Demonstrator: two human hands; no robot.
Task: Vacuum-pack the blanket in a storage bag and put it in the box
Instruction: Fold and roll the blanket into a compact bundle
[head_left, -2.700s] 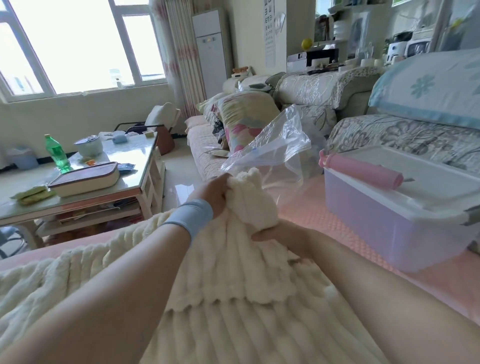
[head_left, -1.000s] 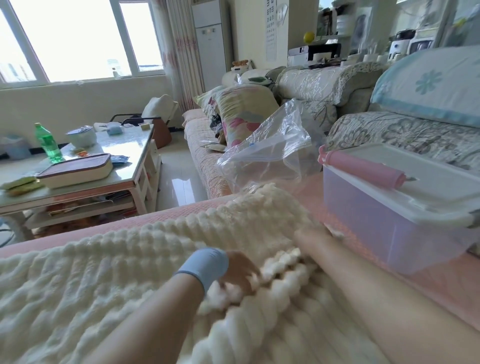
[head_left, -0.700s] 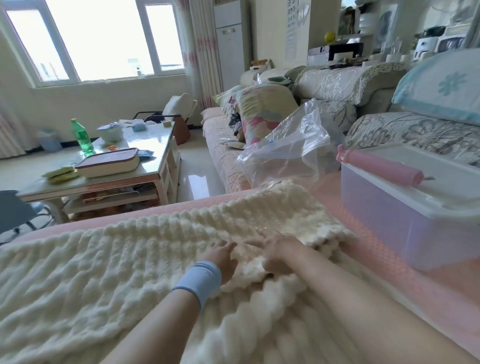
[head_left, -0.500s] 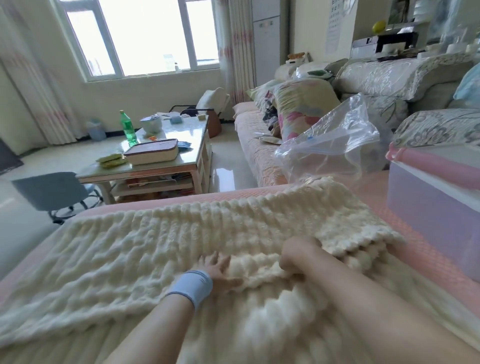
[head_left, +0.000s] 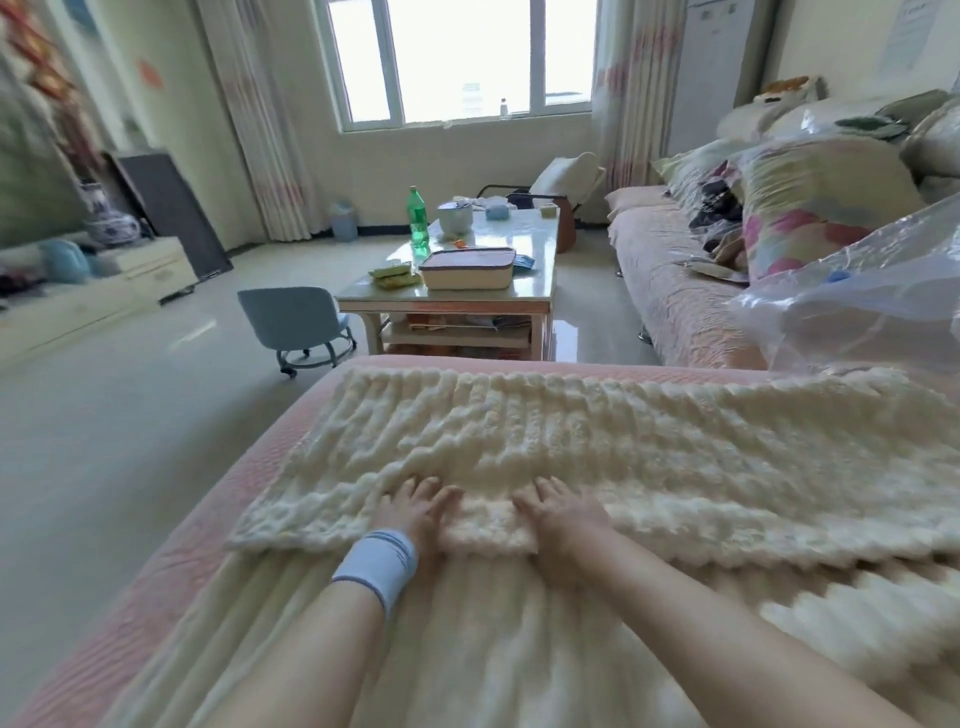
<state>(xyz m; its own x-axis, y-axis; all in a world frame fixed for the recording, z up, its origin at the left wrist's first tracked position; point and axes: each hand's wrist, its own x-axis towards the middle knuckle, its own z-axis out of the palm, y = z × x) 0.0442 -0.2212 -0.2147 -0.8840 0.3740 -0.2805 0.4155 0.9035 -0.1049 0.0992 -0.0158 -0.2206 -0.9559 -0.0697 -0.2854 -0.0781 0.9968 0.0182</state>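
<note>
A cream ribbed blanket (head_left: 597, 441) lies folded over itself across the pink-covered seat (head_left: 171, 587). My left hand (head_left: 415, 506), with a pale blue wristband, lies flat on the folded edge, fingers spread. Just to its right, my right hand (head_left: 563, 514) presses flat on the same edge. The clear plastic storage bag (head_left: 857, 306) sits crumpled at the right, beyond the blanket. The storage box is out of view.
A glass-topped coffee table (head_left: 467, 291) with a green bottle (head_left: 418, 218) and a flat case stands ahead. A small blue chair (head_left: 296, 325) is on the floor to the left. A sofa with pillows (head_left: 810, 208) runs along the right.
The blanket corner I held up has been laid down into a fold. Both hands slid left along the folded edge and now lie flat. The view turned left, so the box left the frame.
</note>
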